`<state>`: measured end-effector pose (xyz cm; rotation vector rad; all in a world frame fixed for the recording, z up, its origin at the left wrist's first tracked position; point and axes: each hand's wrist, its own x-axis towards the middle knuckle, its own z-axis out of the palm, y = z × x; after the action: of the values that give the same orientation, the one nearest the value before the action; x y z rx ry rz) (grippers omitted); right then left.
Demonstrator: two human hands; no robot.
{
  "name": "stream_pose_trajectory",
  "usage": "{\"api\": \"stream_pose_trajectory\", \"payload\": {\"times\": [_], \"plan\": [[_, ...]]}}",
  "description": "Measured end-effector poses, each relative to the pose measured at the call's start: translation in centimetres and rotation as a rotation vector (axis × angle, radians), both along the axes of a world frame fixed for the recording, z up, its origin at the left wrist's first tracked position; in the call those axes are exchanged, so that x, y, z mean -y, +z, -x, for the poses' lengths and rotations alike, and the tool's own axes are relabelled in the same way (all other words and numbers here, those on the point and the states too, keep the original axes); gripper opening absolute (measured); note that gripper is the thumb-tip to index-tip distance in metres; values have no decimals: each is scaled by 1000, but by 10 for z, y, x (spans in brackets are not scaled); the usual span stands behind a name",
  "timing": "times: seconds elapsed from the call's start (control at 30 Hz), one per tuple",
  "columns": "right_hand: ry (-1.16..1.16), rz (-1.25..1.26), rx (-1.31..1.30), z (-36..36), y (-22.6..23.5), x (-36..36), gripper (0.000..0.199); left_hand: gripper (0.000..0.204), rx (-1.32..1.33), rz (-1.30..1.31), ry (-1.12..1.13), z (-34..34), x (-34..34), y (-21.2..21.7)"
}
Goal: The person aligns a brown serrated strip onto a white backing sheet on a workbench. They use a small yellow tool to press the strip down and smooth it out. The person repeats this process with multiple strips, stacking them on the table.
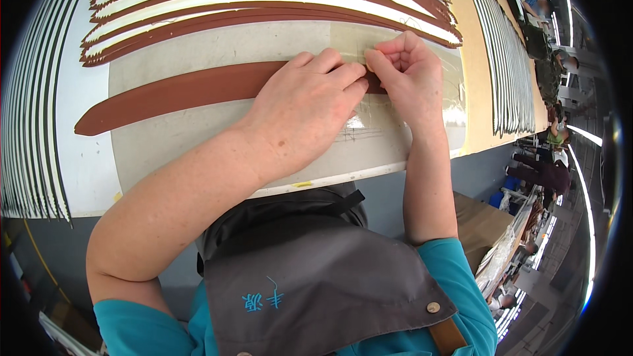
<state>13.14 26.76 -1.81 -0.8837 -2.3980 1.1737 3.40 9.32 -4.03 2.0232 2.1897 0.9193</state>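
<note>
A pale worktable (86,168) spreads before the person, a grey mat (198,39) on its middle. Below its near edge shows a dark grey apron (316,290) over a teal shirt (135,323). The left forearm (198,168) slants up and rightward from an elbow bent well out to the side, crossing the table's edge; the right forearm (428,181) rises almost upright, its elbow closer to the body.

Toward the far side lie toothed-ended brown strips (264,10) in a loose, spread bundle. Rows of dark strips on white run along the left (33,105) and right (501,59) of the table.

A single brown strip (191,90) lies lengthwise on the mat, nearer the person than the bundle, its tapered end pointing left and its right part running under the hands. The left hand (306,95) rests across it, back upward, wrist fairly straight, fingers bent toward the right; its grip underneath is hidden, so one cannot tell how firmly it closes. The right hand (412,69) stands just beside it, turned thumb-side inward, thumb and forefinger meeting in a pinch by the strip's far edge, other fingers curled; what they pinch is too small to tell.
</note>
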Motion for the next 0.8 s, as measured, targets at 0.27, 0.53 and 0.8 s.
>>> {"api": "stream_pose_trajectory", "payload": {"times": [0.27, 0.53, 0.8], "plan": [[-59, 253, -237, -27, 20, 3, 15, 34, 81, -28, 6, 1, 2, -1], [-29, 284, -195, -46, 0, 21, 14, 33, 120, -20, 5, 2, 1, 0], [-31, 193, -177, -41, -5, 27, 12, 34, 111, -11, -4, 3, 1, 2]]}}
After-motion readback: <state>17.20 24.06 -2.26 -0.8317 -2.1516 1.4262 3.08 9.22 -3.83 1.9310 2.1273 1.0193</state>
